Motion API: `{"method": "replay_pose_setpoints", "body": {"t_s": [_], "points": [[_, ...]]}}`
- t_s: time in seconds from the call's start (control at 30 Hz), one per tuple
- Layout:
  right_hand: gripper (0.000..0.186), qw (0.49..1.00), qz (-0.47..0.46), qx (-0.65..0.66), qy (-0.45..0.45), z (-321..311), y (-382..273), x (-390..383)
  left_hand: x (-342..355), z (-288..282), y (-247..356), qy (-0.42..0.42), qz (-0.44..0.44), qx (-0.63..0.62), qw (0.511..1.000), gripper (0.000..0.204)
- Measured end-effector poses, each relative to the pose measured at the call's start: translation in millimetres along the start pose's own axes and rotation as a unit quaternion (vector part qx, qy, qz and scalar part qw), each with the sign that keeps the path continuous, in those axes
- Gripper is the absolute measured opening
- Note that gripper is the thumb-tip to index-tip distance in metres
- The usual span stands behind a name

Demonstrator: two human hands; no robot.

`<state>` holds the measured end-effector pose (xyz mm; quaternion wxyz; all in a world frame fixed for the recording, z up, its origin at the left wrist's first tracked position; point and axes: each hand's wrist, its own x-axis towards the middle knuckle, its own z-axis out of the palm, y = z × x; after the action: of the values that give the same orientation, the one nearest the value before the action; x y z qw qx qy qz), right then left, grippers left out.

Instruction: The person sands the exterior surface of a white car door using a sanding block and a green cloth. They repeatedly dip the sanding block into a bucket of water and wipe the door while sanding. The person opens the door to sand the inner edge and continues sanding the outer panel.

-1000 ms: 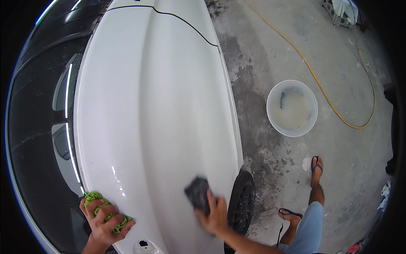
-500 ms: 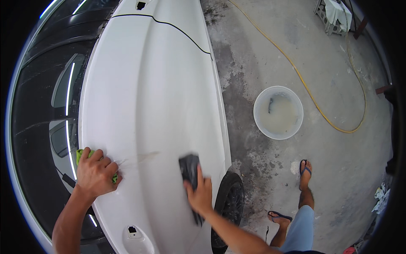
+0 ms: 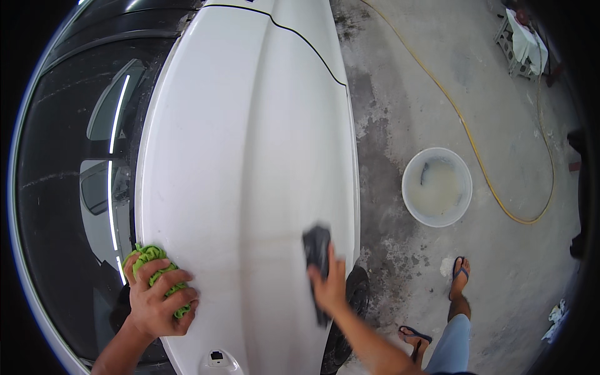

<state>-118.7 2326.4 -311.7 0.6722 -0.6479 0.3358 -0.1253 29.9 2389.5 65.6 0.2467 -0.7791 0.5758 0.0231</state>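
Note:
A white car door [image 3: 200, 156] runs lengthwise under both hands. My left hand [image 3: 156, 303] is closed over a crumpled green cloth [image 3: 150, 255], which rests on the panel by the window edge. On the panel's right half, my right hand [image 3: 331, 284] grips a long dark grey block [image 3: 317, 247] laid flat against the surface. Motion blurs the block, so its exact kind does not show. A faint brownish smear crosses the paint between the hands. The square handle opening [image 3: 216, 355] lies below them, near the lower edge.
On the concrete floor to the right stands a white bucket [image 3: 407, 187] of cloudy water with a dark item inside. A yellow hose [image 3: 464, 122] curves beyond it. My sandalled feet [image 3: 460, 275] are at lower right. A grey crate [image 3: 511, 59] holds white cloth.
The view has shifted, moving the car and bucket rightward in the picture. My left hand has come lower along the window edge, with more cloth showing. The smear looks fainter.

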Motion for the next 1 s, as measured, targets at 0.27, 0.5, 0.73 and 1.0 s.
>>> {"method": "replay_pose_setpoints", "body": {"t_s": [0.27, 0.5, 0.73, 1.0], "points": [[0.076, 0.997, 0.002, 0.059, 0.043, 1, 4, 118, -7, 8, -8, -0.006, -0.009, 0.015, 1.000, 0.025], [0.079, 0.998, 0.037, 0.046, -0.013, -4, 12, 109, 3, 5, -3, -0.001, -0.004, 0.010, 1.000, 0.027], [0.085, 0.997, -0.073, 0.005, -0.009, 2, 11, 17, -7, 8, -10, -0.017, 0.034, 0.014, 0.999, 0.026], [0.075, 0.999, 0.010, 0.040, 0.024, -3, 44, 153, -4, 7, -8, -0.031, 0.039, 0.033, 0.998, 0.025]]}}
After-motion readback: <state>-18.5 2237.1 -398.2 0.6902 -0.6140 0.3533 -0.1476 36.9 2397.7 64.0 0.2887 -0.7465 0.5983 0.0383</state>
